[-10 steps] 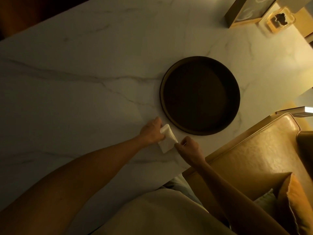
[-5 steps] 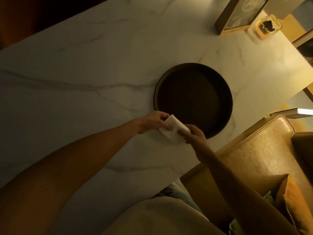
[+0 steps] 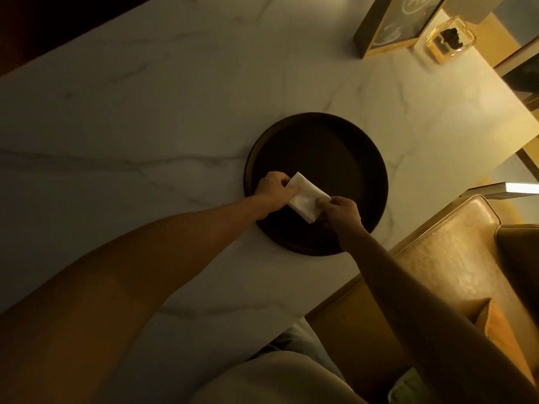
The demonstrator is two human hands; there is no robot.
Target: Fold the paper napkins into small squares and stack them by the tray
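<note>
A white folded paper napkin (image 3: 306,198) is held between both hands over the near-left part of a round dark tray (image 3: 335,147). My left hand (image 3: 272,189) pinches the napkin's left end. My right hand (image 3: 339,211) pinches its right end with thumb and fingers. The napkin is a small rectangle, tilted, and I cannot tell whether it touches the tray floor. The tray has nothing else in it. No other napkins or stack are in view.
The tray sits on a white marble table (image 3: 145,141). At the far right corner stand a wooden framed box (image 3: 390,27) and a small glass jar (image 3: 449,42). A tan leather chair (image 3: 455,258) with a cushion adjoins the table's near right edge.
Both hands have carried the napkin from the table just outside the tray's near-left rim to over the tray. The napkin now looks longer, spread between the hands.
</note>
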